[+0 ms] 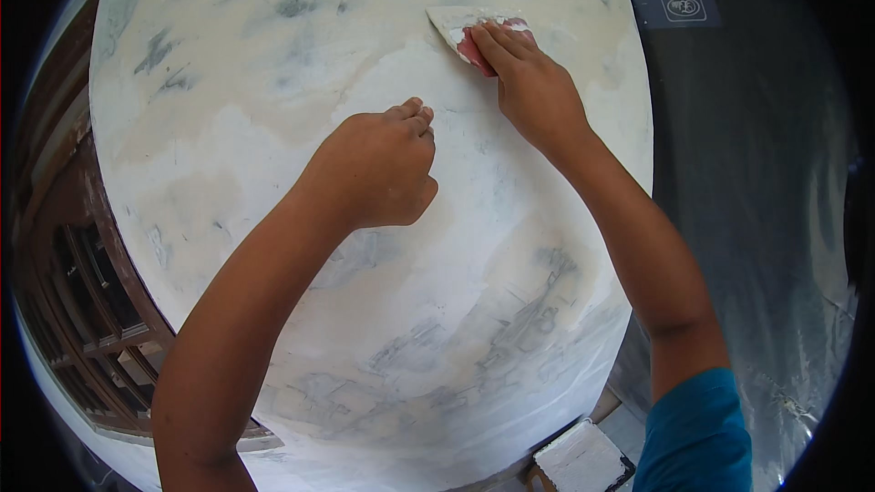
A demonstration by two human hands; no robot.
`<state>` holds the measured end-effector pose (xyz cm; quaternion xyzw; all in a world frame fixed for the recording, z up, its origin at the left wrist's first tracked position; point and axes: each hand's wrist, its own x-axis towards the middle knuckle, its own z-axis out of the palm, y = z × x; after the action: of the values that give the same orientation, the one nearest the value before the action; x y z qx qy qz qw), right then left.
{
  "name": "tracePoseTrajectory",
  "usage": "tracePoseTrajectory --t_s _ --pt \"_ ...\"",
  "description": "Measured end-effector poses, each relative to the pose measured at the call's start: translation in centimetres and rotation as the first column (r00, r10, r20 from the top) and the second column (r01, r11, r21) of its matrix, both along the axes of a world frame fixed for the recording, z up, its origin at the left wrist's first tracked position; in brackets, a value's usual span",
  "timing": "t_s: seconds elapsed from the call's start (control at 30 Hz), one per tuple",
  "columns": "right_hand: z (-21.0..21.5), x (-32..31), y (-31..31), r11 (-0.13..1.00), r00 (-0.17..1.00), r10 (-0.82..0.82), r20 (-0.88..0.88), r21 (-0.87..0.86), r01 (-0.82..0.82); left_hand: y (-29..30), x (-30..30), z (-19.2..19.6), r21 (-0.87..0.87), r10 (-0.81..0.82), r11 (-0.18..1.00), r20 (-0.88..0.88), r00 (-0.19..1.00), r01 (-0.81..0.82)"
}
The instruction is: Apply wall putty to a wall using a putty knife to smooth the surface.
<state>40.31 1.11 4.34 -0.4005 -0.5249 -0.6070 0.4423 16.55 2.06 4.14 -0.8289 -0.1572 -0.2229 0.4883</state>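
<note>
While my right hand (540, 96) grasps the scraper (453, 25) between twelve and one o'clock, over the pale surface (283, 109), I judge it light, springy, best held by its red grip (473, 55); near half past ten, my left hand (378, 164) curls its fingers, around what I can't tell.

left hand (385, 166) curled, right hand (538, 91) gripping

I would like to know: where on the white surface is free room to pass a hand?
The white surface is free between the left forearm and right forearm, and between the left hand and the brown wooden frame. It is crowded at upper right, where the right hand holds the scraper.
</note>
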Motion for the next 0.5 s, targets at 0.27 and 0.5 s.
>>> tracePoseTrajectory --t_s 0.27,0.5 --pt "2.4 0.4 -3.1 0.997 0.996 0.002 -0.085 0.078 0.005 -0.6 0.4 -0.3 -0.029 0.024 0.999 0.009 1.0 -0.024" --pt "-2.8 -0.1 -1.1 0.997 0.999 0.0 0.047 -0.079 0.004 -0.4 0.1 -0.3 -0.01 0.052 0.999 0.007 0.999 -0.052"
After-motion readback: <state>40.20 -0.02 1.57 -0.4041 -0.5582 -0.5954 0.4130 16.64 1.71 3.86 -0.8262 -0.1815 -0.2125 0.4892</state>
